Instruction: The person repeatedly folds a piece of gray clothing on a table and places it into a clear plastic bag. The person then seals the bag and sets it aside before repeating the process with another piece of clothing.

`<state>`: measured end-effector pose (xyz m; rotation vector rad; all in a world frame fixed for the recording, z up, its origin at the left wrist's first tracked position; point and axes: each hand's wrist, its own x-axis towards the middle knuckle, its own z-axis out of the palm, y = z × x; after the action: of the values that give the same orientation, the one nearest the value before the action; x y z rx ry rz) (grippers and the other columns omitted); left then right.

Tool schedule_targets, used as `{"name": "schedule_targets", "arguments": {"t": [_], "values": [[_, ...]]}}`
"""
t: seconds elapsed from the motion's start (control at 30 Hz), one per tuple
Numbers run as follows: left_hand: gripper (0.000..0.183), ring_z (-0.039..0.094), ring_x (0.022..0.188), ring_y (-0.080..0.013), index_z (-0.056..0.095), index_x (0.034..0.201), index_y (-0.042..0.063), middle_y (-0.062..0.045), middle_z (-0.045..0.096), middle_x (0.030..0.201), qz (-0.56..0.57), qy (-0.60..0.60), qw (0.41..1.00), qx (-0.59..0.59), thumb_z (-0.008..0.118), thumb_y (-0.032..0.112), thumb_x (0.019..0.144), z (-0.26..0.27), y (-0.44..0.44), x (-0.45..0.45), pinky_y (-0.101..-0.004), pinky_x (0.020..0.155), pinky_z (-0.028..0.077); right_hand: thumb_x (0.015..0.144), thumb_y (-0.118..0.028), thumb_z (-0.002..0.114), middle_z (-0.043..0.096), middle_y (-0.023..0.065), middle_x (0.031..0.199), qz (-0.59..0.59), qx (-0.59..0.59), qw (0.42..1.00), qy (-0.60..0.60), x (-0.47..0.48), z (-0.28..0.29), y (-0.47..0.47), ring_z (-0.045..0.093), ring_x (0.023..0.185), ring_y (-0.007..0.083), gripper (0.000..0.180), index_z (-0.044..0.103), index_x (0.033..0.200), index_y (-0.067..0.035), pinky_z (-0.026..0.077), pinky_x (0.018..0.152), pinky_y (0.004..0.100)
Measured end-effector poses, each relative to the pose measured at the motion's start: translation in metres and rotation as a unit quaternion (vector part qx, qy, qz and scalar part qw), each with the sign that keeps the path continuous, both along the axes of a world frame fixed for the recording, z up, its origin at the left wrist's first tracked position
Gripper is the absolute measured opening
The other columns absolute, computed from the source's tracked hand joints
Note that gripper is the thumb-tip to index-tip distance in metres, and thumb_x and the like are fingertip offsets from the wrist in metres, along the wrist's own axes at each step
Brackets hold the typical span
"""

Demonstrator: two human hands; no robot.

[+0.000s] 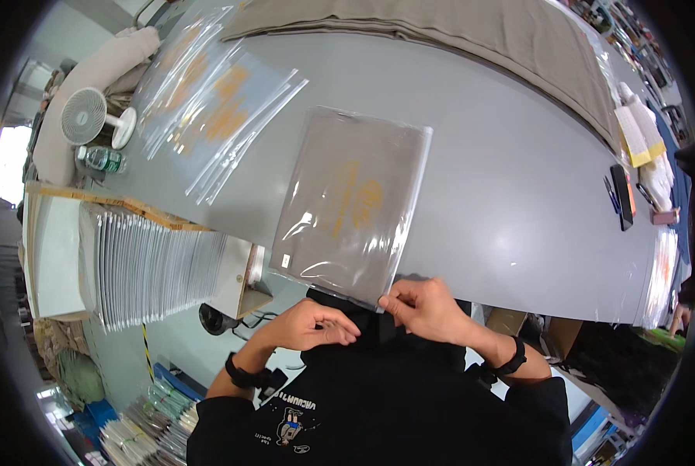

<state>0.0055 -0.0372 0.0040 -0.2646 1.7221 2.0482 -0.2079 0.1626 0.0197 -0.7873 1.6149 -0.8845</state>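
Observation:
A clear plastic bag with folded taupe fabric inside (pixel 347 204) lies on the grey table (pixel 499 192), its near edge at the table's front. It bears orange print and a small white label. My right hand (pixel 420 309) pinches the bag's near right corner between thumb and fingers. Just in front of my body, my left hand (pixel 318 326) is held below the bag's near edge, apart from it, fingers loosely bent and nothing in them. Several flat clear plastic bags with orange print (pixel 225 110) lie spread at the table's far left.
Taupe fabric (pixel 440 29) lies along the far edge. A white fan (pixel 85 116) and a plastic bottle (pixel 101 158) stand at the left, above a box of packed sleeves (pixel 155 262). At the right are a black phone (pixel 621 198), a pen (pixel 610 194) and papers (pixel 638 134).

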Motion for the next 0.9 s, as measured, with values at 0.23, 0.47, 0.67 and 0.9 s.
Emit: {"name": "schedule_targets", "arguments": {"t": [0.23,0.47,0.67,0.9], "values": [[0.038,0.065,0.093,-0.0112,0.064,0.125,-0.003,-0.004,0.072,0.107,0.605,-0.011,0.796,0.025,0.073,0.027,0.102,-0.036,0.049,0.005,-0.0290,0.079,0.053,0.103,-0.018,0.071,0.072,0.0073,0.074,0.094,-0.226,0.946,0.211,0.001,0.002,-0.012,0.070,0.065,0.0169,0.018,0.075,0.107,-0.001,0.055,0.059,0.0307],[0.028,0.060,0.078,-0.0049,0.071,0.116,-0.001,0.000,0.071,0.095,0.557,0.105,0.815,-0.120,0.074,0.024,0.102,0.046,-0.024,0.023,-0.0256,0.067,0.050,0.106,-0.023,0.068,0.067,0.0040,0.068,-0.179,-0.080,0.971,0.138,-0.041,-0.012,0.004,0.059,0.058,0.0088,0.028,0.075,0.099,0.003,0.048,0.055,0.0248],[0.028,0.069,0.096,-0.0142,0.064,0.114,0.004,-0.007,0.072,0.108,0.764,0.230,0.544,-0.259,0.079,0.021,0.097,0.132,-0.125,0.157,-0.0301,0.085,0.057,0.106,-0.026,0.068,0.064,0.0033,0.066,-0.165,-0.147,0.955,0.199,-0.044,-0.036,0.011,0.058,0.058,0.0088,0.030,0.075,0.099,0.002,0.045,0.053,0.0250],[0.041,0.069,0.101,-0.0192,0.067,0.121,-0.004,-0.011,0.073,0.110,0.816,-0.019,0.473,-0.333,0.077,0.028,0.097,0.155,-0.222,0.361,-0.0339,0.087,0.054,0.106,-0.027,0.068,0.065,0.0044,0.067,-0.170,-0.125,0.961,0.176,-0.046,-0.039,0.013,0.059,0.059,0.0091,0.031,0.075,0.099,0.003,0.046,0.054,0.0252]]}}
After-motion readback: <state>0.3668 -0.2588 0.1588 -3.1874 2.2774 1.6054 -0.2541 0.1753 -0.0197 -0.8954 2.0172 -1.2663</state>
